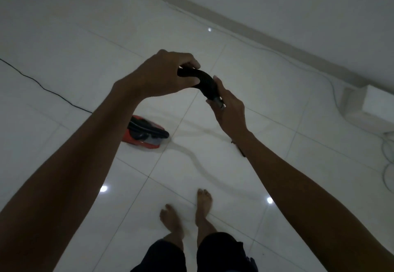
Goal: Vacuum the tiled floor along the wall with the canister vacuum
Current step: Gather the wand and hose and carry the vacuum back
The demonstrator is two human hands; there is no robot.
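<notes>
Both my hands hold the black curved handle [202, 79] of the vacuum hose at chest height. My left hand [164, 73] is shut on its upper end. My right hand [228, 109] is shut on the lower end, where a grey metal collar shows. The red and black canister vacuum [146, 132] lies on the white tiled floor [277, 143] behind my left forearm. A pale hose [200, 165] snakes across the tiles from the canister toward my right. The wall and its baseboard [266, 28] run diagonally at the top right.
A thin black cable [42, 88] crosses the floor at the left. A white box [371, 103] sits against the wall at the right, with pale cords [388, 160] looping beside it. My bare feet [187, 214] stand at the bottom centre.
</notes>
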